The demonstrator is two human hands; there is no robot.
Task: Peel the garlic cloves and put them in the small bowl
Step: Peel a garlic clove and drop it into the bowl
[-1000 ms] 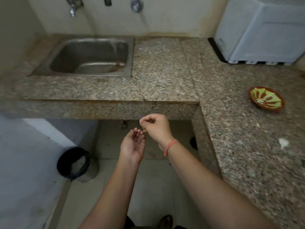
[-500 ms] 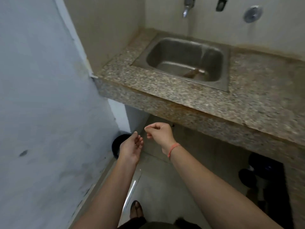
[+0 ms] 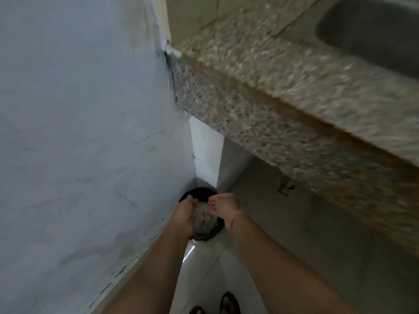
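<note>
Garlic cloves: none in view, and no small bowl either, so we can't count peeled vs. unpeeled from here. Our guess is we're on a side step, i.e. dumping skins, not peeling. How much of the task is left we can't say.

Nearest are our feet (image 3: 229, 302) on the pale floor (image 3: 238, 268), w/ both forearms reaching down and fwd. Our left hand (image 3: 184, 214) is over the bin, loosely cupped, palm turned in toward the other hand. We see nothing in it, though blur hides detail. Our right hand (image 3: 223, 206), w/ an orange wristband (image 3: 233, 219), is just beside it, fingers bunched and aimed at the left palm. Whether they pinch a skin or a clove we can't tell. The two hands are very close; touching or not is unclear.

Below them is the black bin (image 3: 200, 191), on the floor in the corner against the blue-grey wall (image 3: 79, 132), w/ a greyish speckled fill or liner inside. Farther off is the granite worktop (image 3: 283, 91), motion-blurred, w/ a steel sink (image 3: 374, 30) set into it at top right.
</note>
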